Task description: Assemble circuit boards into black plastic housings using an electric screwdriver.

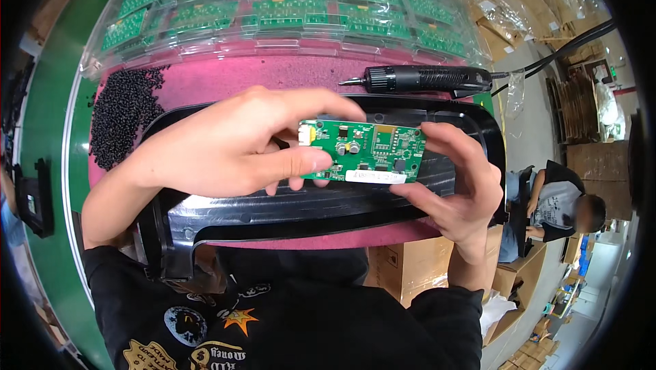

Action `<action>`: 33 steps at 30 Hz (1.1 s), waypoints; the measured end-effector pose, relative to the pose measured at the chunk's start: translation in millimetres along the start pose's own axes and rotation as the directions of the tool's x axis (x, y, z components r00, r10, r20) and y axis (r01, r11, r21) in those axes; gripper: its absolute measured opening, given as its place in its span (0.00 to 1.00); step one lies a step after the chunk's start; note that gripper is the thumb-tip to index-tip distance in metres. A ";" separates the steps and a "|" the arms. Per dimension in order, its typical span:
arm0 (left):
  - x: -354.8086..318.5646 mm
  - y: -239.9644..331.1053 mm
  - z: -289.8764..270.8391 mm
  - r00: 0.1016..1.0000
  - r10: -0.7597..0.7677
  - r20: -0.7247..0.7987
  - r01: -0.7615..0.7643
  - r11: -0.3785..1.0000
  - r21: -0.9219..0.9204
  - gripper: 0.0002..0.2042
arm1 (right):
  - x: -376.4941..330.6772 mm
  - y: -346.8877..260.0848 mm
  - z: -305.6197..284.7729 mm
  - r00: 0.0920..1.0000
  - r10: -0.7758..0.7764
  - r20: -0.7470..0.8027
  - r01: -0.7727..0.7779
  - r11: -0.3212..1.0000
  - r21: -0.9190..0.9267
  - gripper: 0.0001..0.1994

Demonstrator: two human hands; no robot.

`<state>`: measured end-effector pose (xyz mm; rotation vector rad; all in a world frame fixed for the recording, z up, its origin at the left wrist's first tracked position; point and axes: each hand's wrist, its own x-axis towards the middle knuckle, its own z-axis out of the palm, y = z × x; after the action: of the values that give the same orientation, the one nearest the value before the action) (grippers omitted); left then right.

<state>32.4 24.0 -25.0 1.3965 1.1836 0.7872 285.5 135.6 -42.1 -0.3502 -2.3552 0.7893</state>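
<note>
A green circuit board [365,156] with a white connector, two round capacitors and a white label is held up level between my hands. My left hand [253,141] has its thumb on the board's left end, with the index finger stretched above and other fingers partly hidden behind. My right hand [465,182] pinches the right end between thumb and fingers. Below the board lies a long, shallow black plastic housing [225,216], its hollow side up, on the pink work mat [273,73].
A black electric screwdriver [427,79] lies behind the housing, its cable running right. A pile of small black screws [126,114] sits at the left. Clear plastic trays [294,45] of green boards stand at the back. Cardboard boxes [410,264] and a seated person [564,202] are at right.
</note>
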 end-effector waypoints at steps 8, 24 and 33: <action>1.6 -13.6 11.4 0.974 0.172 -0.150 -0.078 0.870 0.487 0.29 | -8.1 29.9 1.2 0.950 0.263 0.170 -0.292 0.939 0.180 0.30; 5.1 -16.0 15.8 0.993 -0.095 -0.070 0.118 0.740 0.662 0.27 | -5.5 23.4 5.6 0.942 0.238 0.238 -0.237 0.971 -0.037 0.26; -4.4 -27.3 8.3 0.996 0.082 0.029 -0.082 0.784 0.616 0.26 | -2.0 14.9 11.1 0.940 0.234 0.248 -0.211 0.971 -0.113 0.31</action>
<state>32.8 14.8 -52.4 1.9957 1.4635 0.4601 280.8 141.4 -59.2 -0.5903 -2.6326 0.8874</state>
